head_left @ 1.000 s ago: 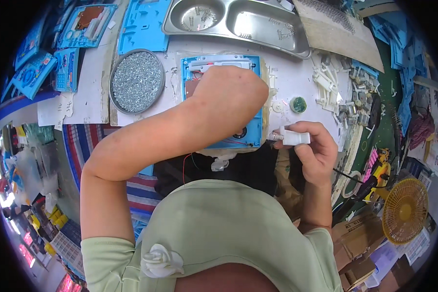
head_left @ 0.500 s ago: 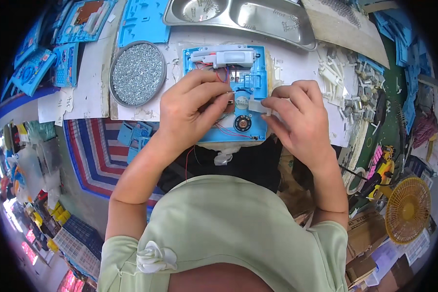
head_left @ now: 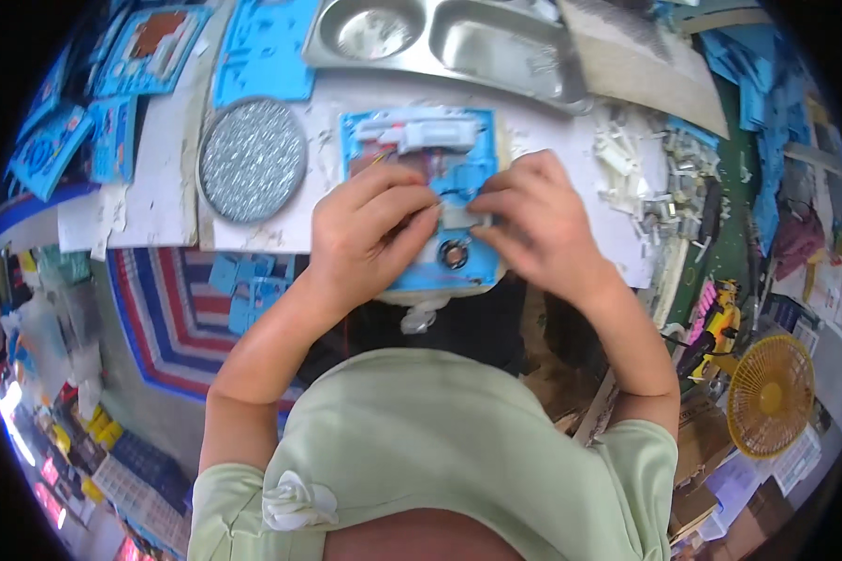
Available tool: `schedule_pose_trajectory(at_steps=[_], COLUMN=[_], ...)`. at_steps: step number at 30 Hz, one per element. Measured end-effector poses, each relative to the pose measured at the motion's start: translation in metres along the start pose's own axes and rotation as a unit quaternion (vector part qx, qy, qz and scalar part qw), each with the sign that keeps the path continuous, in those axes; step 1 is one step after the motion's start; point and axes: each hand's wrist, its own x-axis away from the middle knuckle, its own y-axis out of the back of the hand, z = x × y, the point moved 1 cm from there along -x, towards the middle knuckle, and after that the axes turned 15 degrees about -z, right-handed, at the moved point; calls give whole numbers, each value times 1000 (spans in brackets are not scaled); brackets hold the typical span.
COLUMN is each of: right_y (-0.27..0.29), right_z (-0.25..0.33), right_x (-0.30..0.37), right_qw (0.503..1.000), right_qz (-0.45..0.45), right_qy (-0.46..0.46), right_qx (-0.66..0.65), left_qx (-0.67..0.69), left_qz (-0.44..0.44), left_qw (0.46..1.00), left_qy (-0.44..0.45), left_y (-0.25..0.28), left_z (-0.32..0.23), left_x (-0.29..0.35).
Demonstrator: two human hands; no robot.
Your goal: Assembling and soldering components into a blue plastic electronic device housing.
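Note:
A blue plastic casing [head_left: 477, 266] lies in front of me on the table, with a pale grey housing [head_left: 440, 136] along its far side and a small round speaker [head_left: 454, 253] near its close edge. My left hand [head_left: 370, 229] rests over the casing's left half, thumb and fingers pinched together; whatever they hold is hidden. Over the right half, my right hand [head_left: 538, 220] pinches a small whitish plastic part [head_left: 457, 218], which sits low over the middle of the casing. Motion blur hides whether the part touches the casing.
Left of the casing stands a round tray [head_left: 253, 161] full of small screws. A steel compartment tray [head_left: 421, 58] lies beyond. White plastic pieces [head_left: 617, 150] and metal parts are heaped at right. More blue casings [head_left: 267, 51] lie at far left. A yellow fan [head_left: 770, 397] stands lower right.
My right hand has moved left with the whitish part, bringing it over the middle of the casing close to my left hand. The whole view has shifted slightly.

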Motion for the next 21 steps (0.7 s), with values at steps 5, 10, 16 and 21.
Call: schedule_pose_trajectory(at_steps=[5,10,16,21], right_y=[2,44,147,142], right_z=[23,-5,-84,-132], right_x=[1,-20,-2,19], right_qw=[988,992,881,838], right_qz=[63,82,-103,-79], right_qy=[17,-73,-257,-232], right_qx=[137,-55,384,487], left_qx=[-9,-33,4,-2], left_qz=[13,15,24,66], left_qw=[1000,999,1000,995], left_qy=[12,-10,3,-68], left_y=[2,-2,31,37], left_z=[-3,-7,-32,-37], left_x=[-3,-6,-7,-43])
